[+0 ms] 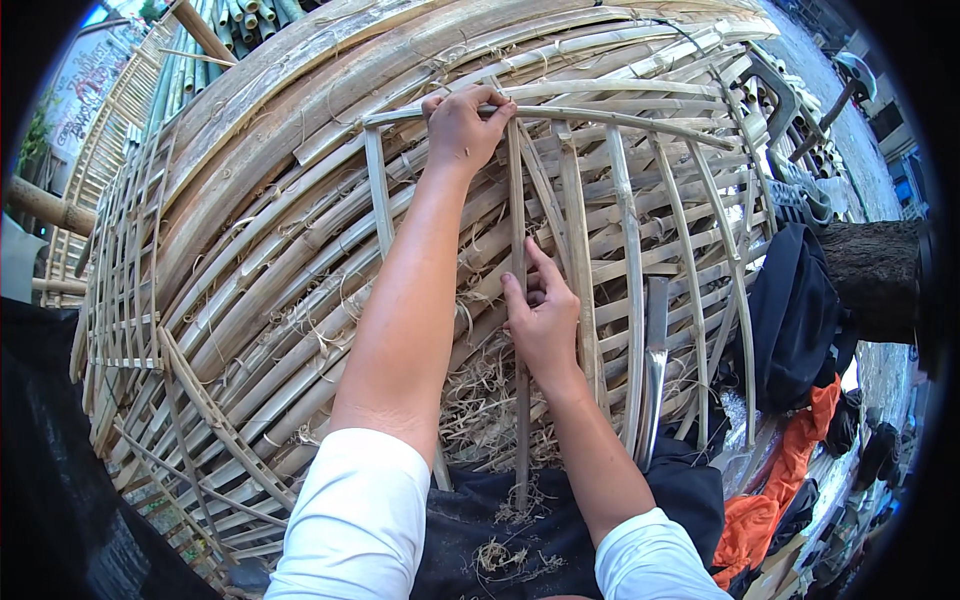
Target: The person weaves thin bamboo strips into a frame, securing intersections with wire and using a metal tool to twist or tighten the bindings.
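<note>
My left hand (466,128) is closed at the top of an upright bamboo strip (518,190), where it meets a long bamboo crosspiece (620,118). Lower down, my right hand (546,318) pinches the same strip between thumb and fingers. The strip runs down toward my lap, its lower end among shavings on dark cloth. Several other bamboo slats (632,250) hang from the crosspiece like the teeth of a rake. Whether the strip is fastened at the crossing is hidden by my left fingers.
Long split bamboo poles (250,150) lie stacked ahead. Woven lattice panels (125,260) stand at the left. A long metal blade (651,390) leans beside my right forearm. Dark cloth (795,310), orange fabric (770,500) and a thick log (875,270) are at the right.
</note>
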`<state>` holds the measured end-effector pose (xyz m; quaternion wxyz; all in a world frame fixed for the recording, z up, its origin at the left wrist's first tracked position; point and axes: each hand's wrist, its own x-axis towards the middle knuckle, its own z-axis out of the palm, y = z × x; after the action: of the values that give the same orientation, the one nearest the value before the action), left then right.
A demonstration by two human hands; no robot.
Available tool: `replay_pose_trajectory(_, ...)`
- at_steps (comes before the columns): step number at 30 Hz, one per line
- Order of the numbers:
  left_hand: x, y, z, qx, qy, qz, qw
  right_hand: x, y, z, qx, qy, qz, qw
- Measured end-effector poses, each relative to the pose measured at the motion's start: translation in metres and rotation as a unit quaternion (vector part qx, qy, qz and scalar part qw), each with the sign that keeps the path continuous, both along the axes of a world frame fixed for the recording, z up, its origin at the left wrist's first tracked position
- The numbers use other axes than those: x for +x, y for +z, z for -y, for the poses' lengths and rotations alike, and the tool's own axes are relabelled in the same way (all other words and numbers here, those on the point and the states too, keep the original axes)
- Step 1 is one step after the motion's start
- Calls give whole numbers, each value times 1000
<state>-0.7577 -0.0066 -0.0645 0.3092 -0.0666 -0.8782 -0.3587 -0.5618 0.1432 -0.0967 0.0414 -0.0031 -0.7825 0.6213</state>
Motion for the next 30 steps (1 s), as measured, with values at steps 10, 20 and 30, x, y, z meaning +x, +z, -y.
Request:
replay_pose_trajectory(10, -2, -3, 2, -20, 13, -4, 1000, 10, 12, -11, 36, 27, -2, 999)
replay_pose_trajectory(20, -1, 0, 3, -20, 16, 21, 999, 9, 6, -12, 76, 29, -38, 996)
replay_pose_trajectory(30, -2, -1, 3, -24, 9, 15, 1000, 9, 9, -11, 69, 17, -27, 997)
